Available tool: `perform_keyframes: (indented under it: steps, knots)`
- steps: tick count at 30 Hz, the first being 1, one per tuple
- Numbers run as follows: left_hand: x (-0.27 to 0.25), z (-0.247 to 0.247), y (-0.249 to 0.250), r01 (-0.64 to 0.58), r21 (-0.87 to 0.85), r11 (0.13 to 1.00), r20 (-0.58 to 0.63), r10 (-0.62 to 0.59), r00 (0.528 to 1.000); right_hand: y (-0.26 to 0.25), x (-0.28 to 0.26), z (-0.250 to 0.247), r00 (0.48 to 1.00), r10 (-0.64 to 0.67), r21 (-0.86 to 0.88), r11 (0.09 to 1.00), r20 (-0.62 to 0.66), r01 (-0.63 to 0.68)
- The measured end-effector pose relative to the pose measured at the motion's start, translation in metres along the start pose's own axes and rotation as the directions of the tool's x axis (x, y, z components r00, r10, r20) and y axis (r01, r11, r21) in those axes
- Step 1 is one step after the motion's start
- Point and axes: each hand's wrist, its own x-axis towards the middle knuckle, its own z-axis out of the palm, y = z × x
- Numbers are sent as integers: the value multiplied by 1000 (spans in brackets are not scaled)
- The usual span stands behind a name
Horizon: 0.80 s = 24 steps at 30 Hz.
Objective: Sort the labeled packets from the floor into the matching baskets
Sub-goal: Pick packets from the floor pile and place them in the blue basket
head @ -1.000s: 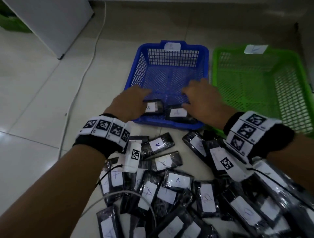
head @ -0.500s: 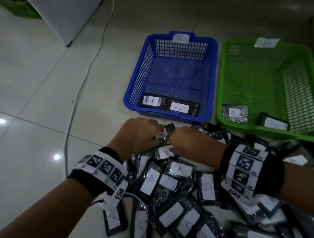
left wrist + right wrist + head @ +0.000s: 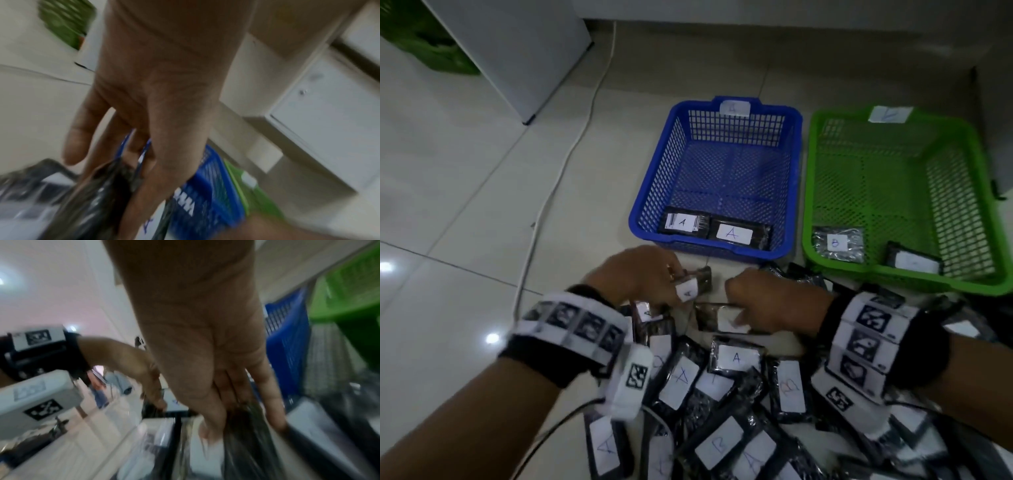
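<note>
A heap of black packets [image 3: 726, 394] with white A and B labels lies on the floor before me. My left hand [image 3: 643, 274] pinches a packet marked A [image 3: 697, 284], lifted just off the heap; it shows blurred in the left wrist view [image 3: 102, 194]. Beside it my right hand [image 3: 770, 301] grips another packet [image 3: 722, 317] at the heap's top [image 3: 242, 434]. The blue basket [image 3: 650, 192] holds two A packets [image 3: 717, 229] at its near wall. In the green basket [image 3: 808, 192] lie a B packet [image 3: 837, 243] and one with an unreadable label [image 3: 914, 262].
A white cable [image 3: 565, 161] runs over the floor tiles to the left of the blue basket. A white cabinet [image 3: 517, 48] stands at the back left with a green crate [image 3: 417, 37] beside it. A wall base runs behind the baskets.
Both hands have drawn back from the blue basket, leaving two A packets in it, and come down on the heap. Each now holds a fresh packet; the left one is lifting.
</note>
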Motion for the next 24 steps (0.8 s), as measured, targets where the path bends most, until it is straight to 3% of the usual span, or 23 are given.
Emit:
perform_keyframes:
  steps: [1, 3, 6, 8, 10, 12, 17, 20, 24]
  knots:
    - [-4, -17, -1, 38, -95, 995, 61, -32, 998, 1, -8, -20, 1000, 2, -15, 1000, 14, -2]
    - [-10, -47, -5, 76, -324, 943, 59, -60, 996, 9, -22, -63, 1000, 15, 31, 999, -3, -15]
    - [-15, -77, -13, 48, -579, 814, -13, -69, 998, 32, -28, -114, 980, 95, 135, 988, -174, -72]
    - [-13, -93, -16, 54, -632, 773, 52, -28, 998, 51, -20, -133, 937, 163, 170, 979, -309, -114]
    - [-7, -107, -19, 57, -641, 765, 90, 1, 996, 67, -6, -142, 895, 207, 191, 971, -396, -141]
    - [3, -119, -20, 31, -623, 782, 36, -11, 999, 79, 9, -144, 879, 224, 205, 967, -420, -149]
    - [31, -145, -18, -71, -663, 746, -121, -13, 993, 91, 43, -147, 918, 183, 152, 979, -353, -137]
    - [76, -148, -6, -117, -564, 817, -249, -33, 968, 97, 61, -150, 913, 237, 140, 970, -332, -200]
    - [135, -117, -2, -89, -393, 915, -275, -25, 961, 108, 80, -146, 917, 298, 156, 952, -264, -264]
